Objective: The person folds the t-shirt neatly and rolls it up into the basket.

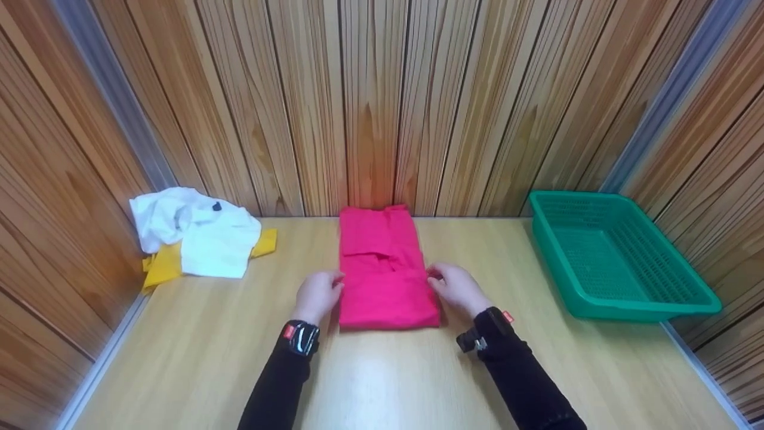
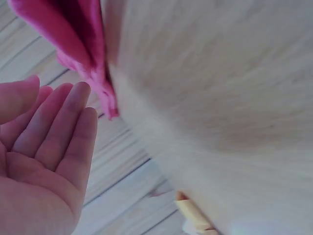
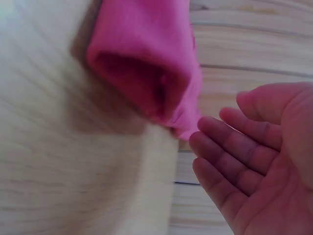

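A folded bright pink cloth (image 1: pixel 388 298) lies lengthwise on the table, its far end against the back wall. Layers overlap on it, and a small gap shows near its middle. At its left edge is my left hand (image 1: pixel 319 295), palm facing inward, fingers loosely extended. My right hand (image 1: pixel 459 288) mirrors it at the right edge with fingers slightly bent. In the right wrist view, the near fold of the pink cloth (image 3: pixel 142 29) forms a hollow loop, and the right fingers (image 3: pixel 220 152) hold nothing. The left fingers (image 2: pixel 63 122) are likewise without anything between them.
At the left back, a crumpled white cloth (image 1: pixel 218 239) with a small dark spot lies over a yellow cloth (image 1: pixel 164 267). A green plastic basket (image 1: pixel 597 301) stands at the right. Wood-panelled walls (image 1: pixel 370 107) enclose the table (image 1: pixel 370 382) at the back and sides.
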Motion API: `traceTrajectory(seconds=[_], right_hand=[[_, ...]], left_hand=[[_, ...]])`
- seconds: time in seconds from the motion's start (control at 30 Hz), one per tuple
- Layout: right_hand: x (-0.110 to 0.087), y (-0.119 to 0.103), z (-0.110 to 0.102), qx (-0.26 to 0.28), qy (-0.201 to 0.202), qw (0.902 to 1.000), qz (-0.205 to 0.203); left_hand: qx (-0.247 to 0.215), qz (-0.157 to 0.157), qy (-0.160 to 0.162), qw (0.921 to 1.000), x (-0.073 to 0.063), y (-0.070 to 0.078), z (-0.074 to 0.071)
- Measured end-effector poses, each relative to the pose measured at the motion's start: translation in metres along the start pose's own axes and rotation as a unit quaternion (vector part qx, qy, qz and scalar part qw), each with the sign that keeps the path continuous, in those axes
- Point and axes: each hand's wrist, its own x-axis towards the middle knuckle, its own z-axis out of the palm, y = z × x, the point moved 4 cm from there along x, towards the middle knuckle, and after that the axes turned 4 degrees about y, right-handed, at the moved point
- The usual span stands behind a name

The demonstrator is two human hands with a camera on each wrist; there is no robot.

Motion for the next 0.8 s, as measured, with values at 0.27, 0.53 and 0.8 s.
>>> traceTrajectory(seconds=[0.27, 0.53, 0.8], right_hand=[[-0.018, -0.022, 0.002, -0.060, -0.037, 0.9948, -0.074], [-0.040, -0.027, 0.014, -0.109, -0.081, 0.9788, -0.154], [-0.054, -0.030, 0.027, -0.175, -0.062, 0.9578, -0.220]], left_hand=[[0.050, 0.109, -0.032, 0.9923, -0.019, 0.031, 0.003], [0.156, 0.214, -0.028, 0.9639, -0.039, 0.051, 0.009], [0.224, 0.207, -0.017, 0.9522, -0.051, 0.047, 0.018]])
